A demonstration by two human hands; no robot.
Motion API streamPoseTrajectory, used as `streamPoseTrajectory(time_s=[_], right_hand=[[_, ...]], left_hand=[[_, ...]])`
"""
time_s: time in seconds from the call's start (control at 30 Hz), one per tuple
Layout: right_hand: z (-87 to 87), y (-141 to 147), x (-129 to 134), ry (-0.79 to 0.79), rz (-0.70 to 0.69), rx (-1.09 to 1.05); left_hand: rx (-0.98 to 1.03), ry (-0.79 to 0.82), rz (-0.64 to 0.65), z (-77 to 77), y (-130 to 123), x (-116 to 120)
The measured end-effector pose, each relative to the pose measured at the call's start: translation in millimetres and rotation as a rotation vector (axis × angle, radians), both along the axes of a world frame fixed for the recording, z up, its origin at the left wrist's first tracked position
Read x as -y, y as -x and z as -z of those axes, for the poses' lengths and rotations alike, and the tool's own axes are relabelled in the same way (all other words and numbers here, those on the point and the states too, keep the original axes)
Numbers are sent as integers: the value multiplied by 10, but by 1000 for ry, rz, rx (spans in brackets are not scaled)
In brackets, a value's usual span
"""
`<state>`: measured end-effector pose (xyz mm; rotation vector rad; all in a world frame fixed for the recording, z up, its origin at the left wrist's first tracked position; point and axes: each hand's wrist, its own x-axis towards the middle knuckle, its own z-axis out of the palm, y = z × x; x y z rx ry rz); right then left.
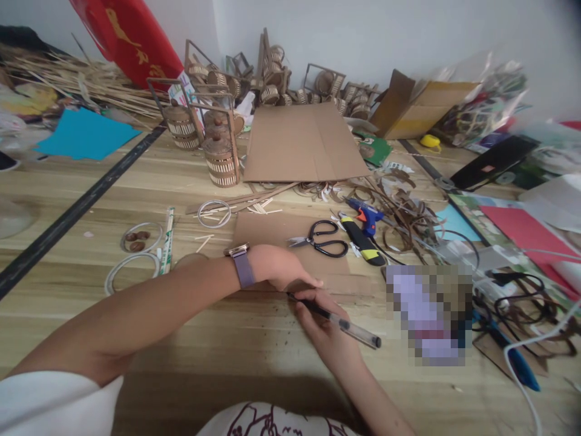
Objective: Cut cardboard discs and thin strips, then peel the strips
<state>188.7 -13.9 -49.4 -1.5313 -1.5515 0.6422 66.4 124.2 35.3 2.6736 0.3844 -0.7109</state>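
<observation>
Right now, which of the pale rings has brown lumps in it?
The ring just beyond the lower-left ring: only it surrounds brown lumps. The ring farther right lies among pale sticks instead.

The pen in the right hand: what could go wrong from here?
The pen has its tip close to the left hand, so a slip might mark the skin. The cardboard under that hand could shift if pressure eases. The scissors lie just beyond, blades towards that arm, so a careless reach might catch them.
</observation>
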Motion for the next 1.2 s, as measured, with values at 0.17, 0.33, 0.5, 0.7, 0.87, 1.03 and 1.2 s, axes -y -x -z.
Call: streamPoseTrajectory(time_s=[0.17,0.33,0.5,0.7,0.87,1.03,1.2], right_hand=[[28,2,-8,-14,17,2],[12,-162,13,8,54,5],[-68,-515,110,75,177,61],[-146,-967,252,110,450,169],[-244,-982,303,78,531,184],[-217,-509,213,73,225,44],[-108,-119,93,77,20,-40]], left_hand=[[-29,-27,36,-16,-59,8],[-66,-52,28,-27,-104,26],[-102,-58,17,-61,-122,35],[-140,-47,35,-5,-134,12],[-138,-49,35,-8,-134,8],[-151,-55,34,-89,-140,29],[-129,-52,38,-80,-136,29]])
